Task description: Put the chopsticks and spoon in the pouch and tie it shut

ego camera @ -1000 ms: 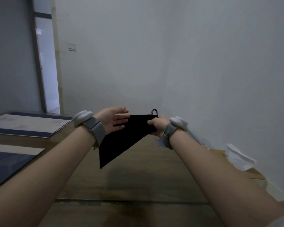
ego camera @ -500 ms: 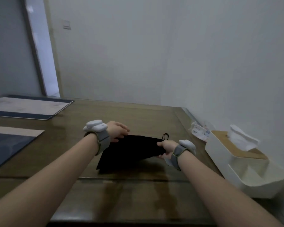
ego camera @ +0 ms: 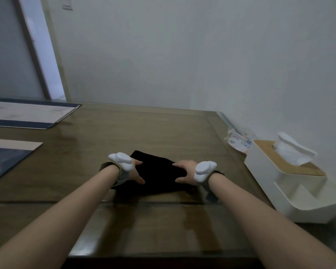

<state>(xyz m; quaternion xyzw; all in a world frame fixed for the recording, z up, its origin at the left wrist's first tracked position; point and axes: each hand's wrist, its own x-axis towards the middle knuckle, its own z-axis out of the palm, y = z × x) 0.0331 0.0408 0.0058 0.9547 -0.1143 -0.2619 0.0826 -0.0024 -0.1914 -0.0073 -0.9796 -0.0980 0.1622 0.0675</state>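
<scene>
The black cloth pouch (ego camera: 159, 177) lies flat on the wooden table (ego camera: 163, 129), a little ahead of the near edge. My left hand (ego camera: 135, 171) sits on its left end, thumb and fingers spread over the cloth and holding it. My right hand (ego camera: 184, 171) holds the right end the same way. Both wrists carry white trackers on grey straps. No chopsticks or spoon can be seen, and the pouch's drawstring is hidden.
A white tissue box (ego camera: 291, 179) with a wooden lid stands at the right edge, with a small plastic packet (ego camera: 239, 141) behind it. Two blue-and-beige mats (ego camera: 27, 115) (ego camera: 6, 156) lie at the left. Walls close the back and right sides.
Both hands have lowered the pouch from mid-air onto the table, where it now lies flat. The view has tilted down, bringing in more of the table and the tissue box.
</scene>
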